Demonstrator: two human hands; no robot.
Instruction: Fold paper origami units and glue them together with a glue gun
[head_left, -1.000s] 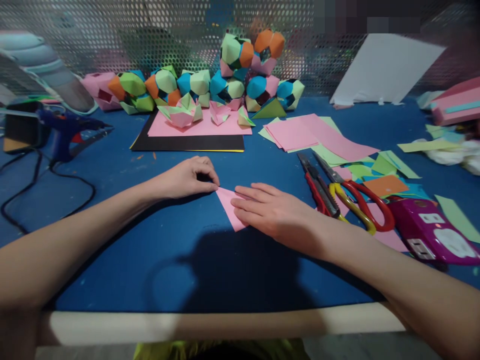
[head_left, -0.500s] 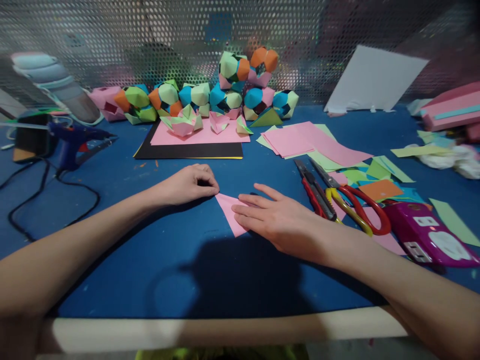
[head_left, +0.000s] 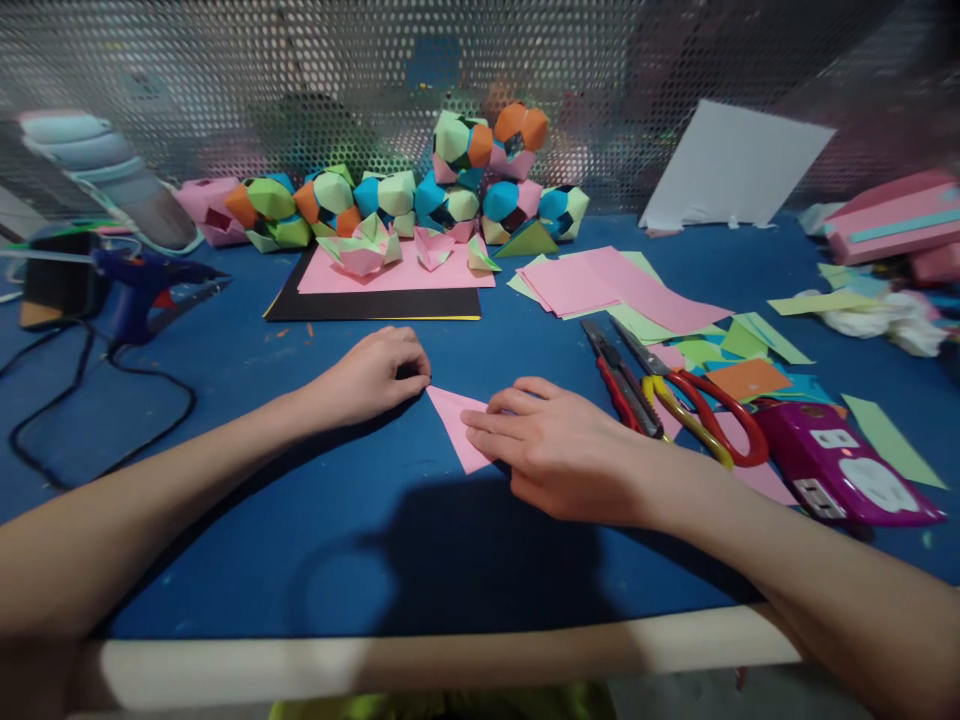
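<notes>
A folded pink paper point(head_left: 455, 425) lies on the blue table, its left corner pointing up and away. My left hand point(head_left: 382, 372) pinches that corner between thumb and curled fingers. Flat across the paper's right part rests my right hand point(head_left: 536, 440), its fingers stretched out to the left and pressing on the sheet. That hand hides the right end of the paper. Beyond my hands, small pink and green folded pieces point(head_left: 364, 248) sit on a pink sheet point(head_left: 322, 278) over a black sheet point(head_left: 375, 305).
Scissors point(head_left: 694, 405), a cutter knife point(head_left: 626, 385) and a purple power strip point(head_left: 851, 470) lie right, among paper scraps. Pink sheets point(head_left: 630, 285) lie behind them. A blue glue gun point(head_left: 139, 285) with its cord is left. Several paper balls point(head_left: 450, 200) line the mesh wall.
My right hand's fingers have drawn closer together and bent a little on the paper. The left hand keeps its pinch on the corner. The view has shifted slightly.
</notes>
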